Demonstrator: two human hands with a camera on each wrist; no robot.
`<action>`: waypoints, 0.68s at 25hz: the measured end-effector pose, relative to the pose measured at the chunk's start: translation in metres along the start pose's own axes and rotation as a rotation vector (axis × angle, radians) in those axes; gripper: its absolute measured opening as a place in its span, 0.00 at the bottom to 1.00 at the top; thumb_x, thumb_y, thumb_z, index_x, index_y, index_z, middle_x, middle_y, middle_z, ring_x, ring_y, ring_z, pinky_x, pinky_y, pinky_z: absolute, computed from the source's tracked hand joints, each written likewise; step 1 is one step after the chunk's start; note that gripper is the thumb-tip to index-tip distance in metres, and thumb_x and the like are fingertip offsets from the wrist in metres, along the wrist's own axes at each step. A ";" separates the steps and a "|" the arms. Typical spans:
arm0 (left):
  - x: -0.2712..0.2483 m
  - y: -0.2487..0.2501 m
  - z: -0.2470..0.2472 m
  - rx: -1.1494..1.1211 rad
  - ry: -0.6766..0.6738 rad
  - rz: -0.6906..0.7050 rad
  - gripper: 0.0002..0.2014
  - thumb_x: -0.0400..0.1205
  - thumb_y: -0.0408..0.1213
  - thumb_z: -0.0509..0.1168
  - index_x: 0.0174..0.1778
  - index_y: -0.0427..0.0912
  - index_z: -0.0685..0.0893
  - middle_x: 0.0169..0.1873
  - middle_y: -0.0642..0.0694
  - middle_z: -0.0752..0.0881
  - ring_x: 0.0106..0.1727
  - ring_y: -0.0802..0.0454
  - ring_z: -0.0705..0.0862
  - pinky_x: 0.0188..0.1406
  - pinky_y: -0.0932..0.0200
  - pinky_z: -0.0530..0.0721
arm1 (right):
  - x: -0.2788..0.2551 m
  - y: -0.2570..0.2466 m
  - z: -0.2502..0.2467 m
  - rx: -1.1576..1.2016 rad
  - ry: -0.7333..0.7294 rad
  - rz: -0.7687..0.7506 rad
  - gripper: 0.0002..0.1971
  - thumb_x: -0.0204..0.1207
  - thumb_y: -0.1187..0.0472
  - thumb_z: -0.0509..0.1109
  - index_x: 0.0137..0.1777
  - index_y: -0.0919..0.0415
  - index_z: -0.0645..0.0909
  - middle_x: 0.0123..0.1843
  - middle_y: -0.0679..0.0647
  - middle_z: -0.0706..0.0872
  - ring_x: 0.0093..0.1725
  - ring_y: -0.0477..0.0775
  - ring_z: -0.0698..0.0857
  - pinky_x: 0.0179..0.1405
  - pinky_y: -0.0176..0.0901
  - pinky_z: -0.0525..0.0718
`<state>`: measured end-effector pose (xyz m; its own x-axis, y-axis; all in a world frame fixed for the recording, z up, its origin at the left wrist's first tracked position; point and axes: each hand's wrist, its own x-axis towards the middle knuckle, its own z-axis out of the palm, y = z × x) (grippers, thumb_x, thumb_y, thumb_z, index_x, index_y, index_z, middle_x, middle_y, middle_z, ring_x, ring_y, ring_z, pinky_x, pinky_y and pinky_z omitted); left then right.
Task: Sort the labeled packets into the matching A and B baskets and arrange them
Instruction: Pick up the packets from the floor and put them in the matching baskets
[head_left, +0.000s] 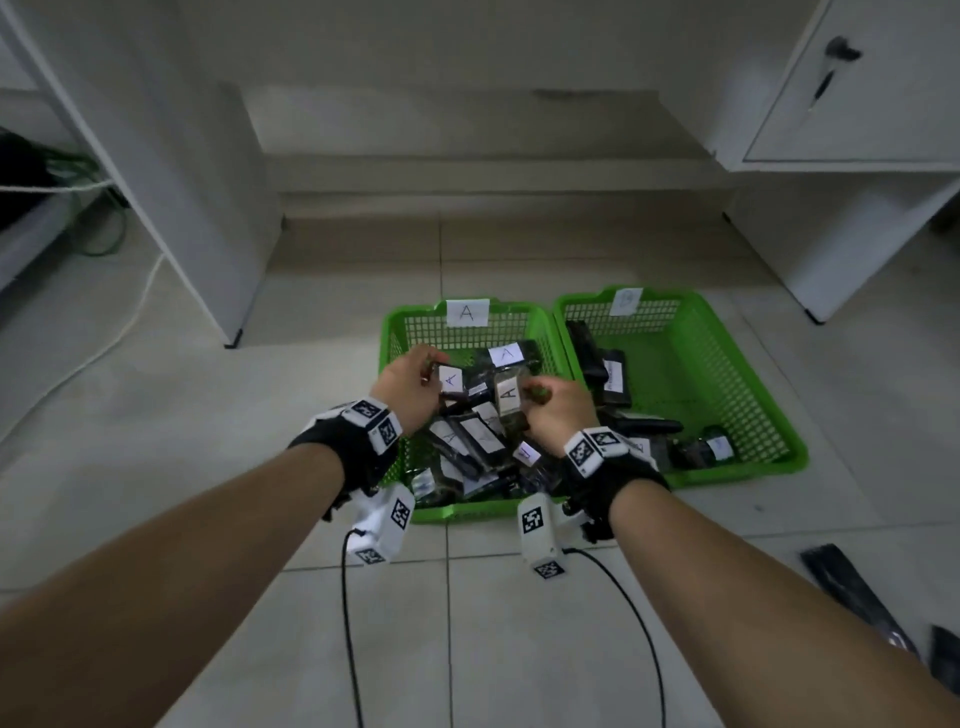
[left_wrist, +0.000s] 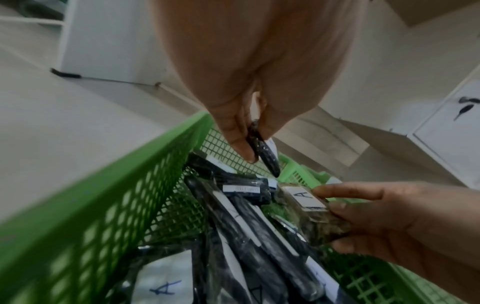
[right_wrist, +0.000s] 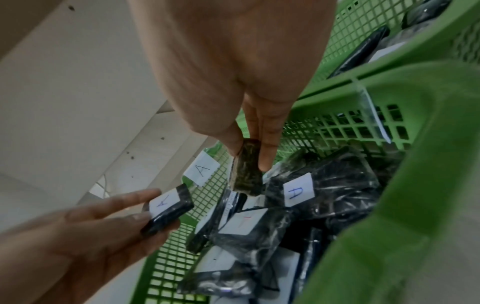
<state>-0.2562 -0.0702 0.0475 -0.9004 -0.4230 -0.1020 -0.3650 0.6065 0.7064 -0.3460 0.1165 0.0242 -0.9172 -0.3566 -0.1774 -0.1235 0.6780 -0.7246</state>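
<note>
Both hands are over the left green basket (head_left: 392, 332), the one with the "A" tag (head_left: 467, 312) clipped to its far wall. Left hand (head_left: 410, 387) pinches a small dark packet (head_left: 450, 383) between thumb and fingers; its white label reads "A", and the packet is lifted clear of the pile. From the right wrist camera this same packet (right_wrist: 168, 209) sits edge-on between the thumb and the outstretched fingers (right_wrist: 114, 202) of that hand. Right hand (head_left: 558, 410) likewise pinches a clear packet of dark greenish contents (head_left: 508, 397), also labelled "A", held upright by its right edge; the left wrist view shows the thumb on top and fingers beneath that packet (left_wrist: 310, 207). The two held packets are close, side by side, not touching.

Below them the A basket holds a loose heap of dark packets (head_left: 467, 441), several showing "A" labels, lying at all angles. Just beside it on the right stands the second green basket (head_left: 753, 364) with a faint "B" tag (head_left: 625, 301), holding fewer dark packets (head_left: 608, 374) along its left side and near edge. Both baskets rest on a pale tiled floor (head_left: 260, 415).
</note>
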 end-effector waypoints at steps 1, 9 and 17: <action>0.008 -0.003 0.009 0.033 -0.036 -0.002 0.16 0.85 0.30 0.60 0.67 0.46 0.79 0.47 0.41 0.88 0.36 0.48 0.85 0.29 0.60 0.80 | 0.002 0.001 0.004 -0.078 -0.023 -0.001 0.15 0.82 0.66 0.72 0.67 0.56 0.87 0.61 0.53 0.90 0.54 0.54 0.90 0.37 0.31 0.84; 0.012 -0.007 0.045 0.590 -0.217 0.071 0.25 0.83 0.44 0.63 0.75 0.41 0.76 0.69 0.35 0.77 0.71 0.34 0.75 0.70 0.45 0.77 | -0.041 0.010 -0.003 -0.358 0.099 -0.261 0.08 0.83 0.57 0.69 0.53 0.62 0.83 0.57 0.55 0.76 0.55 0.53 0.77 0.58 0.43 0.83; -0.081 0.026 0.041 0.402 -0.043 0.414 0.13 0.78 0.41 0.63 0.56 0.41 0.82 0.59 0.41 0.80 0.64 0.39 0.77 0.60 0.45 0.80 | -0.148 0.072 -0.010 -0.223 0.113 -0.369 0.06 0.75 0.64 0.73 0.51 0.62 0.87 0.47 0.49 0.81 0.41 0.49 0.78 0.45 0.44 0.79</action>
<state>-0.2028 0.0072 0.0456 -0.9931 -0.0729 0.0918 -0.0336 0.9273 0.3729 -0.2226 0.2246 0.0050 -0.8304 -0.5369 0.1492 -0.5179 0.6448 -0.5622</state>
